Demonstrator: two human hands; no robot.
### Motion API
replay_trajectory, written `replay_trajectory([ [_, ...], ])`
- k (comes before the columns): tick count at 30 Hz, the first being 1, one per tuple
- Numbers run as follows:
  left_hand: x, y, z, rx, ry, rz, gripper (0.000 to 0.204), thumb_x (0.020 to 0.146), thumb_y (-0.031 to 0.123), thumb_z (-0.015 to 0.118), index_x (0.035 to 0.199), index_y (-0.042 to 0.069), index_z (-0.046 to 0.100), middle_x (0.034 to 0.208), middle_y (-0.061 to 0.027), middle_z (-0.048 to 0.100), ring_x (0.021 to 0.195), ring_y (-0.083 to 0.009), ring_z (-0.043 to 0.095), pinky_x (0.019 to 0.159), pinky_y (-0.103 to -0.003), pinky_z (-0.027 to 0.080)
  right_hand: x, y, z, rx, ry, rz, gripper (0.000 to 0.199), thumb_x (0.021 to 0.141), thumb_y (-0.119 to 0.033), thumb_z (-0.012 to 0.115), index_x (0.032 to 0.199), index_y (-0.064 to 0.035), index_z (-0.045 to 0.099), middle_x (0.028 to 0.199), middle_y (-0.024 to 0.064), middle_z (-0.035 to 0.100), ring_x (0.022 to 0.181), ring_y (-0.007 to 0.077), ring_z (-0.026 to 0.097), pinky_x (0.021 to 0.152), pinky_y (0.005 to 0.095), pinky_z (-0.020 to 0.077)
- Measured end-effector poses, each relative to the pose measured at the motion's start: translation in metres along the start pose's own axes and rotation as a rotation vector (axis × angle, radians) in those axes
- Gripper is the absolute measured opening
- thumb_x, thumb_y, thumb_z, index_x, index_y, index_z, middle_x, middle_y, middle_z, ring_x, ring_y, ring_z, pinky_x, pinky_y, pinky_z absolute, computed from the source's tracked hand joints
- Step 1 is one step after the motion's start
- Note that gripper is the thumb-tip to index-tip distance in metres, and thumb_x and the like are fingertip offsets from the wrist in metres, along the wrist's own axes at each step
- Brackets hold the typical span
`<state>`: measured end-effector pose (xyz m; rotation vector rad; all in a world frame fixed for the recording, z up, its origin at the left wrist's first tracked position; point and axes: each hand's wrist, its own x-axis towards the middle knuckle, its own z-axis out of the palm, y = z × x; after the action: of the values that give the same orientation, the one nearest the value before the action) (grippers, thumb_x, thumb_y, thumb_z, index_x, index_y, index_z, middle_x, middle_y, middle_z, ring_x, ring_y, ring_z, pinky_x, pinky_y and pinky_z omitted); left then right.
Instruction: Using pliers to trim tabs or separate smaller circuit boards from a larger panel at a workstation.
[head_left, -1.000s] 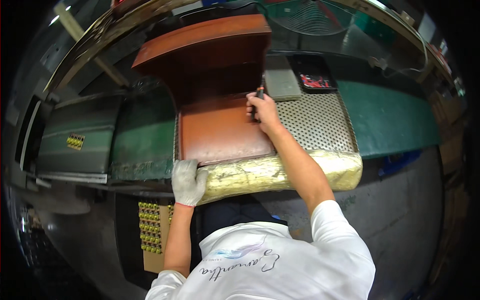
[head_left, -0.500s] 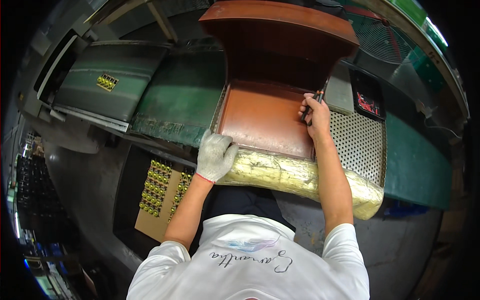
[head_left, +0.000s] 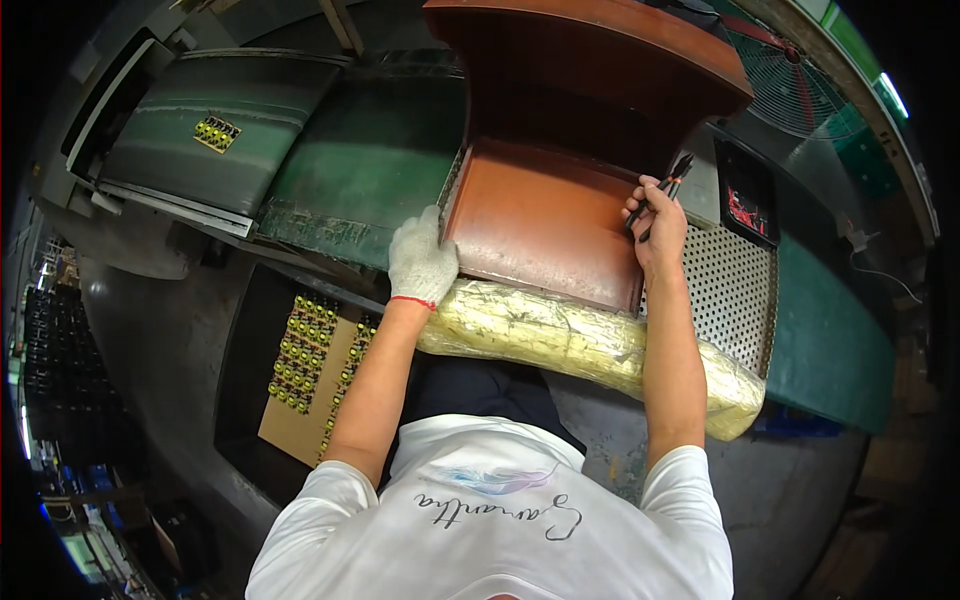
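An orange-brown curved housing (head_left: 545, 220) stands in front of me, its flat floor toward me and its hood arching over the far side. My left hand (head_left: 423, 260), in a white knitted glove, is closed at the housing's near left corner; some fingertips are hidden. Bare, my right hand (head_left: 660, 225) grips slim black hand tools (head_left: 675, 180) with orange marks, above the housing's right edge. Their exact kind is unclear. Below both hands runs a yellowish plastic-wrapped padded roll (head_left: 540, 325) along the front edge.
Left lies a dark green conveyor belt (head_left: 360, 165) carrying a small circuit board panel (head_left: 217, 133). A bin (head_left: 243, 350) below holds several board panels (head_left: 303, 350). At right are a perforated metal plate (head_left: 720, 290), a black tray (head_left: 745, 195) with red parts and a fan (head_left: 795, 85).
My left hand has moved up along the housing's left side. The black tools in my right hand now point more to the upper right. The whole view has shifted slightly.
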<state>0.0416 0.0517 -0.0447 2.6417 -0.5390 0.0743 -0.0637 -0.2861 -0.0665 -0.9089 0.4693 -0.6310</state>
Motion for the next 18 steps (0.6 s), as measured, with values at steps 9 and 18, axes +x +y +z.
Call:
replay_trajectory([
  [9,0.001,-0.019,0.012,-0.233,0.055,0.040,0.046,0.083,0.008,0.070,0.129,0.000,0.066,0.122,-0.0273,0.069,0.117,-0.0422,0.066,0.103,-0.044,0.052,0.001,0.005,0.000,0.011,-0.029,0.020,0.021,0.101,-0.013,0.062,0.118,-0.0001,0.063,0.090,0.0052,0.064,0.079,0.0180,0.062,0.071,0.0355,0.0541],
  [18,-0.002,-0.028,0.025,-0.374,0.336,0.080,0.039,0.092,0.007,0.068,0.129,-0.003,0.067,0.126,-0.0188,0.069,0.113,-0.0307,0.069,0.102,-0.039,0.054,-0.002,0.003,0.006,-0.023,-0.027,0.028,0.019,0.099,-0.013,0.063,0.115,-0.0027,0.064,0.088,0.0042,0.065,0.077,0.0157,0.063,0.070,0.0341,0.0557],
])
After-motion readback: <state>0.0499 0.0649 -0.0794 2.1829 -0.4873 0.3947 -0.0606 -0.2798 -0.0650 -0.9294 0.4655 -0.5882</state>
